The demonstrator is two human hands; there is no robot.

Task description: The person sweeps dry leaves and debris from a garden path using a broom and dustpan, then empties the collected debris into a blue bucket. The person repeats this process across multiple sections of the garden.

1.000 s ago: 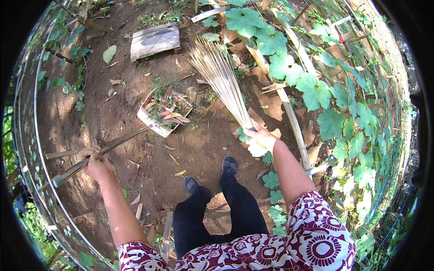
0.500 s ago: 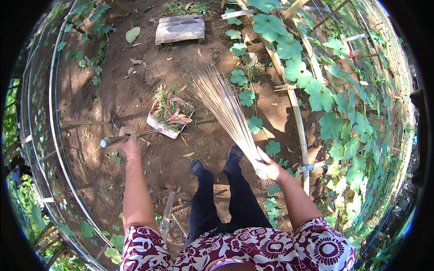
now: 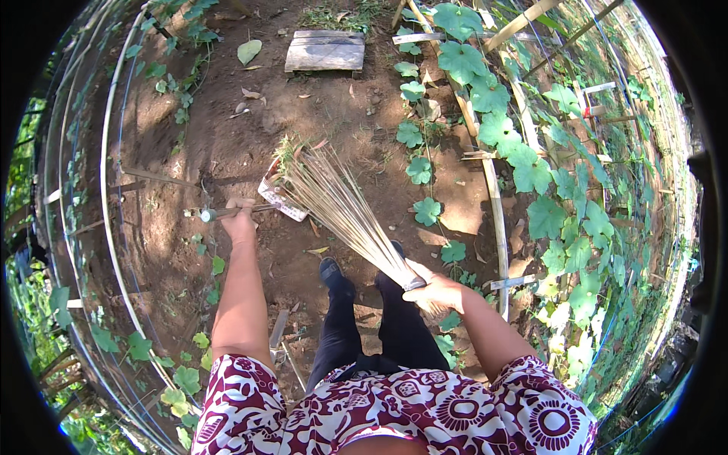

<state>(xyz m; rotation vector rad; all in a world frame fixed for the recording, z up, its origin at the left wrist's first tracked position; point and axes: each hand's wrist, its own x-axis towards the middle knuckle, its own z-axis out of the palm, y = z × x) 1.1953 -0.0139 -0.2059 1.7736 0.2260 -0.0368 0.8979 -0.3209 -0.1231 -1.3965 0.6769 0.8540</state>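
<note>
My right hand is wrapped round the bound end of a stick broom, a bundle of thin pale sticks. Its spread tips lie over a white dustpan and hide most of what the pan holds. Some grass and dry leaves show at the pan's far edge. On the left, my left hand is closed round the dustpan's stick handle, which runs sideways into the pan. The pan is at or close to the bare soil; the exact contact cannot be made out.
A small wooden bench stands at the far end of the path. Leafy vines on a bamboo trellis line the right side. Bent poles and netting run along the left. A wooden stake is near my left leg.
The broom has swung left, its tips now covering the dustpan's contents. My right hand has shifted slightly left with it. The whole view has shifted a little, moving the bench rightward.
</note>
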